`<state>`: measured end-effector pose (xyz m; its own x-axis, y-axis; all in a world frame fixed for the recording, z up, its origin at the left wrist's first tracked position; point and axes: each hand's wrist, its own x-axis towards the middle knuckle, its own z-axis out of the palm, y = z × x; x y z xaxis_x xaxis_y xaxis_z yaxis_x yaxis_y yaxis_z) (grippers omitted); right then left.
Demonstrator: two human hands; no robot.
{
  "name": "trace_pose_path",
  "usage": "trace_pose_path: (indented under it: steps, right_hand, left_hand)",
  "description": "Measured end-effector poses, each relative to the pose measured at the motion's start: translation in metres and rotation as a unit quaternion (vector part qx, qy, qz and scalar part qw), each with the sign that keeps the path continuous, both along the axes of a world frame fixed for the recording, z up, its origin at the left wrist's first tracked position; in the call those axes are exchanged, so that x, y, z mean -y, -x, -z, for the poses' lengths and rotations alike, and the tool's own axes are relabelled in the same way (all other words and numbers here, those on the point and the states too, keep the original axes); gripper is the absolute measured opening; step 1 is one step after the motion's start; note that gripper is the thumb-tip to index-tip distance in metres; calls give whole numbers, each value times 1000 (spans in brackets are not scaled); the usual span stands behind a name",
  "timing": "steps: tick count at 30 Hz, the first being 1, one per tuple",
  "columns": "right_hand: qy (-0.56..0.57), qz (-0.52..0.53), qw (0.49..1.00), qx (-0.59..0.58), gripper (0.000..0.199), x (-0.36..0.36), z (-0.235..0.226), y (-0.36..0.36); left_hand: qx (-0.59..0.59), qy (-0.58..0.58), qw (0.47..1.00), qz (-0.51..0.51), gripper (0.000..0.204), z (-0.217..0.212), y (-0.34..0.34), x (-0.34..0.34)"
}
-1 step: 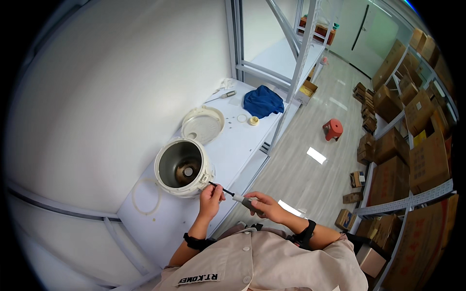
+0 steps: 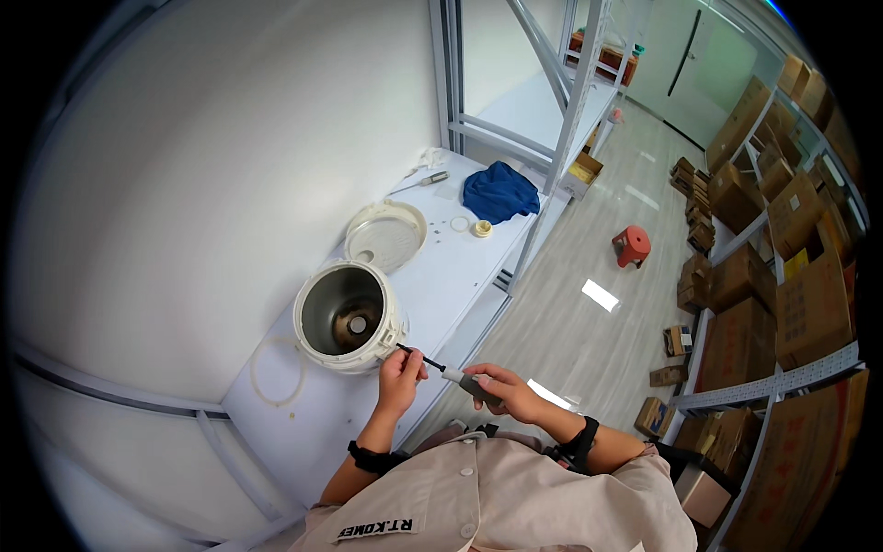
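At the near edge of the white table [image 2: 460, 267], much is too small to read: the screwdriver [image 2: 451, 372] tip meets the rim of the open cooker body [image 2: 348, 316], but the exact contact point is lost behind the left hand [image 2: 401, 379]. That hand pinches the dark shaft just beside the cooker. The right hand [image 2: 504, 391] is closed around the grey handle, out past the table edge. The detached lid [image 2: 386, 235] and blue cloth [image 2: 499, 191] lie farther along.
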<state>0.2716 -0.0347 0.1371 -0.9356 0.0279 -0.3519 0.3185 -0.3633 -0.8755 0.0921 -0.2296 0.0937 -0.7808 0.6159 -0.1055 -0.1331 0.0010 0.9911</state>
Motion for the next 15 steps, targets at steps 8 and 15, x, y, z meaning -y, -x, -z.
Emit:
trace_pose_path:
  steps: [8,15]
  right_hand:
    - [-12,-64,997,45,39,-1,13,3]
    - [-346,-41,936,-51,36,11,-21,-2]
  left_hand:
    - [-6,11,1000,10,28,5,3,2]
    - [2,-14,1000,9,25,18,7,5]
